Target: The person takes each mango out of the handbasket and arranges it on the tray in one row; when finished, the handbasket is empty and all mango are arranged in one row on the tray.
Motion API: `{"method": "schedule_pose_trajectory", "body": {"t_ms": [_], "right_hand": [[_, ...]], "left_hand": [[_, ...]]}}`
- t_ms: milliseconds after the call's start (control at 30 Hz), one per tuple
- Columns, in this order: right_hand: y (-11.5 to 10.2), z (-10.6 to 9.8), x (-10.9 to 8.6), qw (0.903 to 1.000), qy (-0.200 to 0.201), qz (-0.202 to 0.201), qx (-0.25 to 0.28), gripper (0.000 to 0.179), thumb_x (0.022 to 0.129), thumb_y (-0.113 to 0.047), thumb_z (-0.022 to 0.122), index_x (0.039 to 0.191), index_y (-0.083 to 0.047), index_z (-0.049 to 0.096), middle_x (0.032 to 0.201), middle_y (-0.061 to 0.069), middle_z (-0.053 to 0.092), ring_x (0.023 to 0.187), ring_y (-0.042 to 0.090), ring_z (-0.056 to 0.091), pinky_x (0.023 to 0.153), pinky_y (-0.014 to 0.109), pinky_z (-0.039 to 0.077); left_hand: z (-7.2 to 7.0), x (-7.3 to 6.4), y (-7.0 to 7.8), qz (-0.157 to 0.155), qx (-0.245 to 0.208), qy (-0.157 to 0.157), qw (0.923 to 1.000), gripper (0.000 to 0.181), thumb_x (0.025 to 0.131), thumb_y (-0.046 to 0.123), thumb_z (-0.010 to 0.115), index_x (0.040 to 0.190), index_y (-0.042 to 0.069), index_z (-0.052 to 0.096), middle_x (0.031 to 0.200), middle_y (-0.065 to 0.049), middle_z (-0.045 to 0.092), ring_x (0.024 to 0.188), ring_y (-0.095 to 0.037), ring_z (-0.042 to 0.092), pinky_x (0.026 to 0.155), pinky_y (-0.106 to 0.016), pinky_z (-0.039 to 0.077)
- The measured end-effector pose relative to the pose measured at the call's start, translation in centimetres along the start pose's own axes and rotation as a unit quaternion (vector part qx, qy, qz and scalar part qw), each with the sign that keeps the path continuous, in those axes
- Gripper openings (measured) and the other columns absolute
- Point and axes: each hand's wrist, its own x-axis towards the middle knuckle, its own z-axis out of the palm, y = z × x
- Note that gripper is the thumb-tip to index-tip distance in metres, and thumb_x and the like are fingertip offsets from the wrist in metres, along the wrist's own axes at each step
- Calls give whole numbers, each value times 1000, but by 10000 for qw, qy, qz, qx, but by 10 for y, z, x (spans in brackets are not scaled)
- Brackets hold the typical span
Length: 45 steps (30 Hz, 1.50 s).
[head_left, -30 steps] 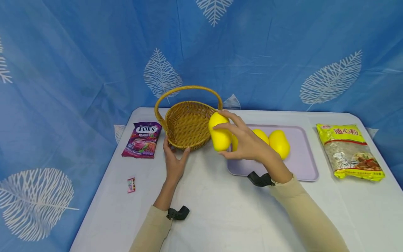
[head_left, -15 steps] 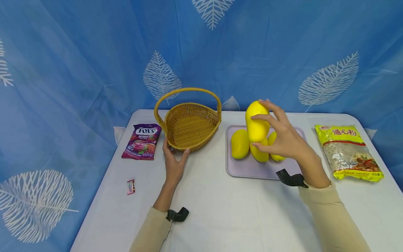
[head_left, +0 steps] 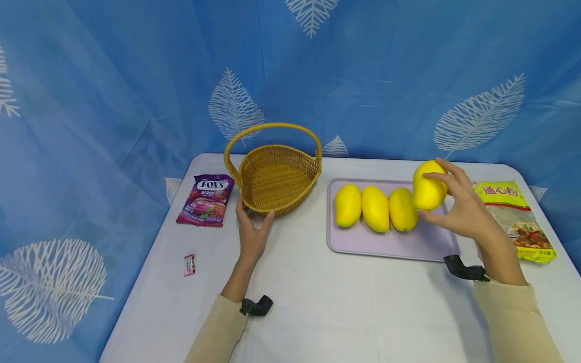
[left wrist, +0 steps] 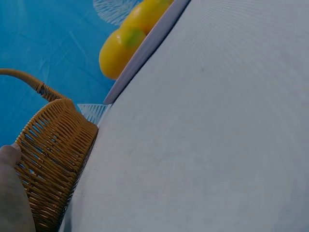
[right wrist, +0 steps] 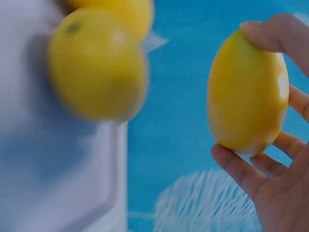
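Above the right end of the lilac tray (head_left: 433, 249), we note the right hand (head_left: 460, 212) pinching a yellow mango (head_left: 428, 191) between thumb and fingertips, apparently clear of the tray. Three mangoes (head_left: 375, 208) lie in a row beside it. The left hand (head_left: 251, 233) rests spread against the wicker basket (head_left: 277, 179).

My left hand (head_left: 252, 233) lies with thumb and fingers spread; my right hand (head_left: 458, 205) is raised, fingers curled, both beige-sleeved forearms outstretched.

Smooth yellow mango (head_left: 428, 192), upright above tray (head_left: 390, 248)
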Motion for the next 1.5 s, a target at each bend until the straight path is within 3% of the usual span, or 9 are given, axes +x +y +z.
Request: {"method": "schedule_pose_trajectory", "body": {"t_ms": [167, 267, 300, 367, 433, 500, 700, 967, 1500], "right_hand": [[26, 2, -19, 9990, -168, 416, -44, 82, 61, 1, 87, 134, -2, 50, 159, 17, 23, 136, 47, 29, 81, 2, 23], [37, 5, -27, 9977, -316, 590, -81, 85, 62, 0, 87, 137, -2, 48, 159, 18, 21, 137, 49, 27, 88, 9, 28], [39, 6, -29, 9974, -382, 608, -29, 85, 62, 1, 87, 137, -1, 47, 159, 19, 21, 138, 50, 25, 96, 16, 32], [43, 8, -32, 9964, -534, 646, 88, 86, 62, 2, 86, 138, -1, 46, 159, 21, 19, 139, 53, 21, 111, 39, 34], [46, 11, -33, 9946, -697, 726, 261, 86, 63, 3, 86, 139, -1, 44, 160, 21, 16, 140, 54, 18, 111, 67, 24], [48, 13, -35, 9928, -815, 790, 389, 86, 64, 3, 85, 139, -1, 43, 160, 21, 15, 142, 54, 14, 105, 79, 14], [52, 18, -37, 9907, -974, 829, 460, 87, 65, 0, 85, 141, -2, 42, 160, 21, 14, 144, 54, 9, 106, 79, 8], [56, 22, -37, 9885, -1105, 915, 480, 91, 65, -1, 85, 144, -3, 39, 161, 22, 13, 142, 54, 13, 107, 77, 10], [54, 21, -39, 9796, -1539, 1256, 293, 97, 71, -6, 82, 153, -12, 31, 162, 24, -4, 143, 56, 4, 103, 80, 10]], "left_hand": [[1, 1, -1, 22, 58, 8, 10000, 91, 92, 29, 68, 157, 19, 5, 160, -11, 19, 139, -28, 33, 108, -46, 35], [1, 1, -1, 39, 82, 4, 10000, 90, 93, 30, 68, 157, 17, 6, 160, -12, 19, 139, -29, 33, 108, -46, 35], [1, 1, -1, 36, 104, 7, 9999, 90, 93, 30, 68, 157, 17, 6, 159, -12, 20, 139, -28, 33, 108, -46, 35], [1, 1, -2, 33, 123, 3, 9999, 90, 93, 30, 67, 157, 16, 6, 159, -12, 20, 139, -28, 33, 108, -46, 35], [1, 1, -2, 32, 137, -1, 9999, 90, 93, 30, 67, 157, 16, 5, 159, -12, 20, 139, -28, 33, 108, -46, 35], [1, 1, -3, 39, 145, -3, 9999, 90, 93, 30, 67, 157, 16, 5, 159, -12, 20, 139, -28, 33, 108, -46, 35], [1, 2, -2, 56, 102, -17, 9999, 91, 93, 30, 68, 157, 17, 5, 159, -13, 20, 138, -30, 34, 107, -47, 35], [1, 1, 0, -1, 107, -18, 9999, 91, 93, 30, 68, 157, 18, 4, 159, -12, 20, 138, -30, 33, 107, -47, 35], [1, 1, 0, -67, 113, 15, 9999, 91, 92, 29, 69, 157, 19, 6, 160, -13, 20, 139, -29, 33, 108, -46, 35]]}}
